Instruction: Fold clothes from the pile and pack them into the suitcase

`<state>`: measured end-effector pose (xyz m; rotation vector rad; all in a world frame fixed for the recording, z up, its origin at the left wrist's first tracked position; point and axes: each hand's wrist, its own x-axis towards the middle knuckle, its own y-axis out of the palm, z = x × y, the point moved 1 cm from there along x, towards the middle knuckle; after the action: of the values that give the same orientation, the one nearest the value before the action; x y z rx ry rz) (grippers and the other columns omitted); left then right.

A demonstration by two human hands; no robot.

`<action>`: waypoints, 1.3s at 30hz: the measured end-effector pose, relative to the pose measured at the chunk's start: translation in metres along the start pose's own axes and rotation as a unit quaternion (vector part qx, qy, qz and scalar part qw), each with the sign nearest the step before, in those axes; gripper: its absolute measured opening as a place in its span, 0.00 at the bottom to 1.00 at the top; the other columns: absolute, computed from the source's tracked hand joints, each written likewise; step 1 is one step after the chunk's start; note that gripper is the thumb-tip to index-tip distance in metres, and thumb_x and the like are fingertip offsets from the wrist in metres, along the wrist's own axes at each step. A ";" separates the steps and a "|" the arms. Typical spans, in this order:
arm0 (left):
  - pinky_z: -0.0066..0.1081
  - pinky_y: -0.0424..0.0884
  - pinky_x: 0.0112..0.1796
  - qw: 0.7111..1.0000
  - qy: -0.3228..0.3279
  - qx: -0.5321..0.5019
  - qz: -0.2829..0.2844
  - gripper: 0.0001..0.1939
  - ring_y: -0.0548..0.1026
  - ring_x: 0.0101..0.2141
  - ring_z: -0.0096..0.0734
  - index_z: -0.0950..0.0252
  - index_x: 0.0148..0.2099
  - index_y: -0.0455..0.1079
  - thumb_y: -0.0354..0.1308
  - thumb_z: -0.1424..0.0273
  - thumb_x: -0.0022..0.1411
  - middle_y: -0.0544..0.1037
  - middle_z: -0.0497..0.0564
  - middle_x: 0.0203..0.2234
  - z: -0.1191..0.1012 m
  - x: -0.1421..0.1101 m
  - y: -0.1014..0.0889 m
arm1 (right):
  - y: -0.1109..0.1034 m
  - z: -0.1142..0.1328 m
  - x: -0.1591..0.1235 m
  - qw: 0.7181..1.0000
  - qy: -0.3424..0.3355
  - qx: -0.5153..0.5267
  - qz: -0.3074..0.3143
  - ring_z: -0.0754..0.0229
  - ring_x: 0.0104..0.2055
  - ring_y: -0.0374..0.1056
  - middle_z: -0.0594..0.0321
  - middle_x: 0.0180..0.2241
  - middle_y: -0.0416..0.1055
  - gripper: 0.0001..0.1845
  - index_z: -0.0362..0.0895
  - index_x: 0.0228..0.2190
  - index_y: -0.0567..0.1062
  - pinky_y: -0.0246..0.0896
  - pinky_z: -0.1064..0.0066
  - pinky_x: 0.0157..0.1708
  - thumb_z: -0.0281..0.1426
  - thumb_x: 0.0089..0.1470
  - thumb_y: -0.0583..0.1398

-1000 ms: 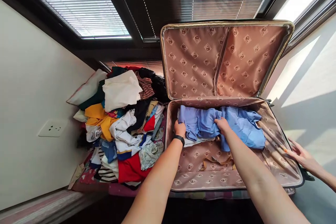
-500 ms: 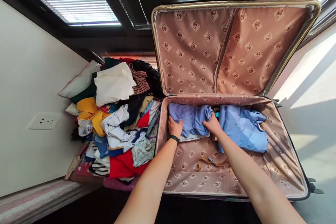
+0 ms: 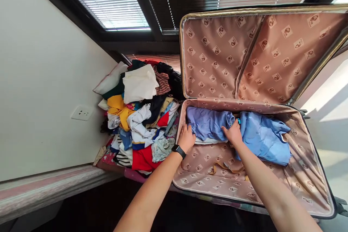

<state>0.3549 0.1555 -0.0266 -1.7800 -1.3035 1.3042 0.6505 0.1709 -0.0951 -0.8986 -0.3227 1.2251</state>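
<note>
A rolled or folded blue-violet garment [image 3: 208, 121] lies in the back left of an open suitcase [image 3: 198, 163]. My left hand [image 3: 187, 139], with a dark band on its wrist, grips the garment's left end. At its right end, my right hand [image 3: 233, 132] holds the edge, thumb in front and fingers partly hidden behind. Beneath the garment shows a strip of white cloth [image 3: 210, 140]. A lighter blue folded garment [image 3: 263, 136] rests to the right of my right hand, untouched.
The suitcase lid [image 3: 209, 54] stands upright against the window blinds. Left of the case is a heap of clothes, with a white garment [image 3: 140, 83] on top and red cloth [image 3: 145, 157] in front. Tan straps [image 3: 225, 168] lie on the lining. A socket [image 3: 82, 112] is on the wall.
The camera view has shifted left, so everything appears further right. Both hands stay at the ends of the blue-violet garment, which looks nearly unmoved in the case.
</note>
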 end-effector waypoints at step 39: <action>0.40 0.72 0.57 0.830 -0.217 -0.474 -0.198 0.35 0.81 0.52 0.45 0.71 0.70 0.67 0.62 0.78 0.61 0.77 0.69 0.60 0.300 0.010 -0.103 | 0.222 0.438 -0.057 0.772 -0.455 -0.384 0.224 0.46 0.57 0.78 0.49 0.58 0.81 0.31 0.50 0.72 0.67 0.72 0.60 0.52 0.34 0.71 0.55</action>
<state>0.0388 0.1734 -0.0507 -1.6168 -2.7625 0.8707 0.1944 0.3153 0.0294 -1.0254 -1.5566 1.9930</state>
